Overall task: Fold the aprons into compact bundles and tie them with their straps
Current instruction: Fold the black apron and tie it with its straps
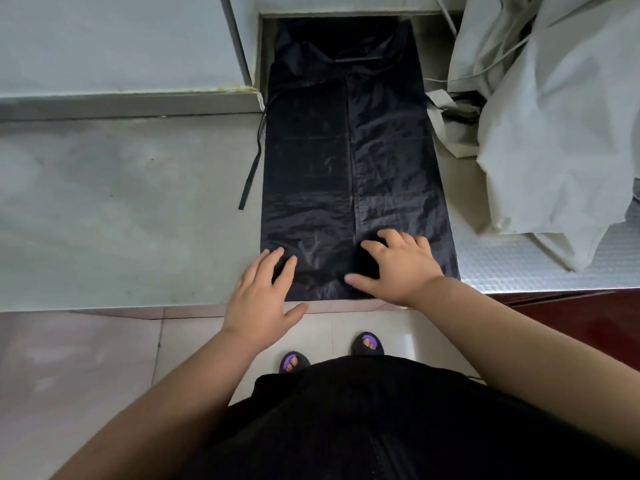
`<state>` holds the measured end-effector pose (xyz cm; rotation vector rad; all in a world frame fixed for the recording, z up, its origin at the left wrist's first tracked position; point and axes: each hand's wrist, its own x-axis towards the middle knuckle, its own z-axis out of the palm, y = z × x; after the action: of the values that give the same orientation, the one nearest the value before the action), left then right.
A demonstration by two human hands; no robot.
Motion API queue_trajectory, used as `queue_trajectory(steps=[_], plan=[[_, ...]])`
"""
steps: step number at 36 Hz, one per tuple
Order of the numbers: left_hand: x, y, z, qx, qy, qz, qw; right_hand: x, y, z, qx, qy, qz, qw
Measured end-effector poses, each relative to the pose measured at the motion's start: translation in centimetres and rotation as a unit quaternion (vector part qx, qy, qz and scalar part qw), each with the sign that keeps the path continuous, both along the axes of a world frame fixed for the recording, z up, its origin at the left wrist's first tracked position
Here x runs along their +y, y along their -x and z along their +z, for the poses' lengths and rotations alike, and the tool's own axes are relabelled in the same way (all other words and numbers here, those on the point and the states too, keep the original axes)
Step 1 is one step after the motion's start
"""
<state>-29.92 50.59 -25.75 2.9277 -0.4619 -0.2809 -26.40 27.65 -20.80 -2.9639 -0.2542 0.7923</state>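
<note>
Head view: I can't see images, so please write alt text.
Left hand and right hand rest on the near end of a black apron laid lengthwise on a grey counter. A strap trails off its left side; pale cloth is heaped at right.

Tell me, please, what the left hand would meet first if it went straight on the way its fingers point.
Only the black apron: the left hand touches its near left corner and points along the cloth. Nothing else seems to lie ahead; the strap lies further left.
</note>
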Motion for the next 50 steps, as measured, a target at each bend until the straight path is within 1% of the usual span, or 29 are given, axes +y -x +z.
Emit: queue_trajectory(steps=[3,5,7,12,14,16,19,23,28,30,32,34,36,39,40,42,44,47,50], plan=[[0.9,0.5,-0.4,-0.029,0.034,-0.012,0.999,2.7,-2.0,0.8,-0.036,-0.058,-0.005,0.998],[1.5,0.7,-0.2,-0.047,0.047,-0.016,0.998,4.7,-3.1,0.9,-0.022,-0.08,0.03,0.996],[2.0,0.8,-0.3,-0.072,0.06,-0.028,0.995,6.1,-3.9,0.6,-0.007,-0.082,0.063,0.995],[3.7,1.4,-0.9,-0.124,0.098,-0.023,0.987,9.7,-6.2,-0.2,0.032,-0.132,0.079,0.988],[4.0,1.5,-1.0,-0.134,0.108,-0.032,0.985,10.7,-6.9,-0.5,0.053,-0.133,0.089,0.986],[4.2,1.4,-1.2,-0.146,0.12,-0.039,0.981,11.2,-7.5,-0.9,0.067,-0.112,0.098,0.987],[4.3,1.1,-1.4,-0.157,0.142,-0.043,0.976,11.3,-7.6,-1.3,0.058,-0.086,0.105,0.989],[4.3,0.7,-1.1,-0.163,0.154,-0.057,0.973,11.4,-7.5,-1.6,0.046,-0.083,0.112,0.989],[4.4,0.5,-0.2,-0.15,0.113,-0.088,0.978,11.2,-7.7,-1.2,0.076,-0.086,0.113,0.987],[4.4,0.3,0.2,-0.119,0.109,-0.091,0.983,10.7,-7.5,-1.0,0.084,-0.14,0.085,0.983],[4.1,0.3,0.6,-0.079,0.094,-0.085,0.989,9.8,-7.1,-0.7,0.054,-0.222,0.034,0.973],[3.4,0.2,1.0,-0.035,0.063,-0.081,0.994,8.2,-6.3,-0.4,-0.024,-0.256,-0.01,0.966],[2.2,-0.3,1.1,-0.007,0.038,-0.098,0.994,5.8,-5.3,-0.4,-0.088,-0.246,-0.043,0.964],[0.0,-1.0,1.6,0.025,0.017,-0.138,0.99,2.1,-3.7,-0.8,-0.111,-0.167,-0.054,0.978],[-0.5,-1.2,1.5,0.043,0.002,-0.136,0.99,1.3,-3.3,-0.8,-0.11,-0.138,-0.052,0.983],[-1.5,-1.5,1.3,0.062,-0.042,-0.125,0.989,-0.5,-2.3,-0.6,-0.093,-0.086,-0.051,0.991],[-2.1,-1.6,1.4,0.047,-0.041,-0.127,0.99,-1.6,-1.2,-0.4,-0.049,-0.04,-0.026,0.998],[-2.3,-2.2,1.3,0.013,-0.041,-0.142,0.989,-2.5,0.3,-0.5,0.019,-0.006,0.03,0.999],[-2.1,-2.3,1.5,0.006,-0.037,-0.15,0.988,-3.1,1.2,-0.9,0.04,0.035,0.087,0.995]])
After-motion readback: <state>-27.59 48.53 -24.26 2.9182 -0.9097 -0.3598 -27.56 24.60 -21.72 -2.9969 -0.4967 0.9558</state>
